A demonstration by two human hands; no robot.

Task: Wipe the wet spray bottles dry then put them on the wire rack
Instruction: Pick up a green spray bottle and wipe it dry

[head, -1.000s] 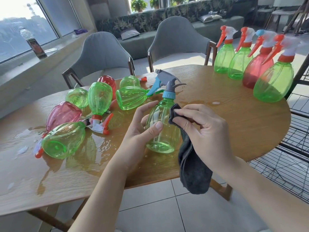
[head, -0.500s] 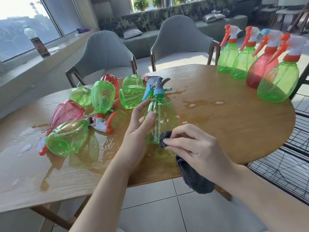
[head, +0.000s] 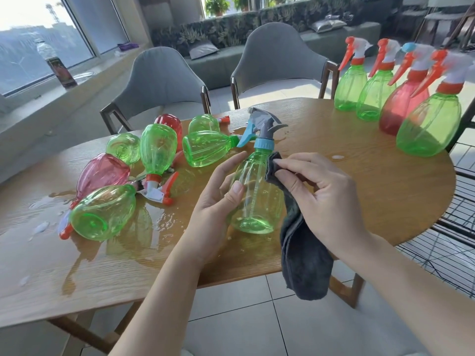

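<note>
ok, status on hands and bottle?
Left hand grips bottle upright. Right hand pinches cloth against its shoulder. Nothing in the way.

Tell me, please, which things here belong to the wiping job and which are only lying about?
Job:
- green bottle in left hand
- grey cloth in right hand
- wet bottles lying
- upright bottles
- wire rack

Lying about:
- grey chairs
- dark bottle on windowsill

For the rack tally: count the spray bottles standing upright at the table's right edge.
4, in a row: green, green, red, and green nearest the camera. Each overlaps the next; none seems hidden.
</note>
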